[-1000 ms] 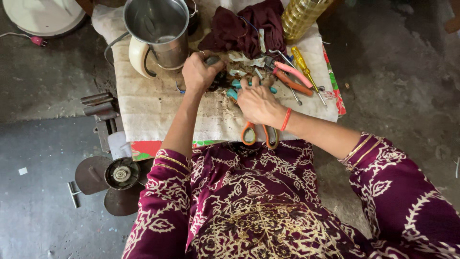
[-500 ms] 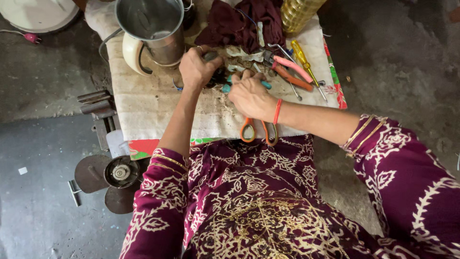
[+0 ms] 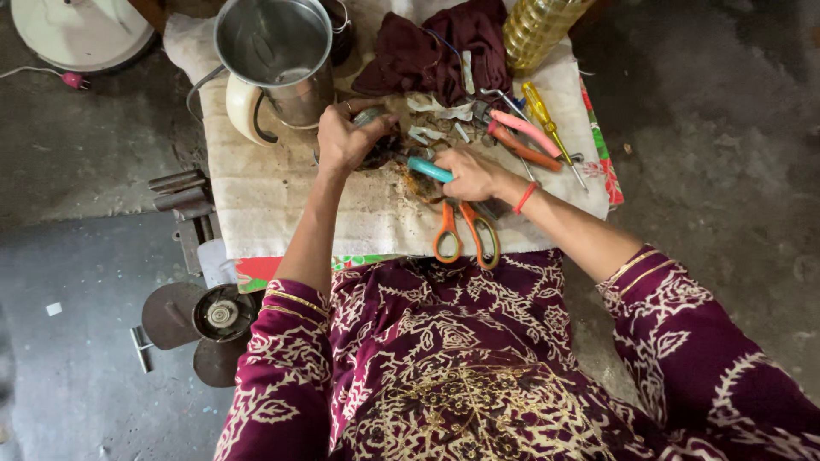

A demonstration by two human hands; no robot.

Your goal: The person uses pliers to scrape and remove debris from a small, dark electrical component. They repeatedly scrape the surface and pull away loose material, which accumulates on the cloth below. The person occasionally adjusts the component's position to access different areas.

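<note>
I saw my left hand [image 3: 344, 137] reached forward with the forearm nearly straight up the frame, its grip curled shut around a small dark metal part [image 3: 376, 145] that lay on the cloth-covered surface [image 3: 273, 196] just right of the steel jug [image 3: 278, 55]. My right hand [image 3: 474, 175] came in from the right with the wrist bent inward, its grip pinched on a teal-handled tool [image 3: 429, 169] whose tip pointed toward the dark part; the two hands were close but apart. A red band [image 3: 524, 198] sat on that wrist.

Orange-handled scissors [image 3: 465, 230] lay just beneath the right hand, at the near edge of the surface. Pink-handled pliers [image 3: 525, 137] and a yellow screwdriver [image 3: 542, 107] lay just beyond it, leaving little room on the right. A maroon cloth [image 3: 444, 51] and a yellow bottle [image 3: 538, 26] crowded the far edge. The bare cloth stretch lay to the left, below the jug. A round metal piece [image 3: 220, 314] sat on the floor [image 3: 77, 282] off the left edge.
</note>
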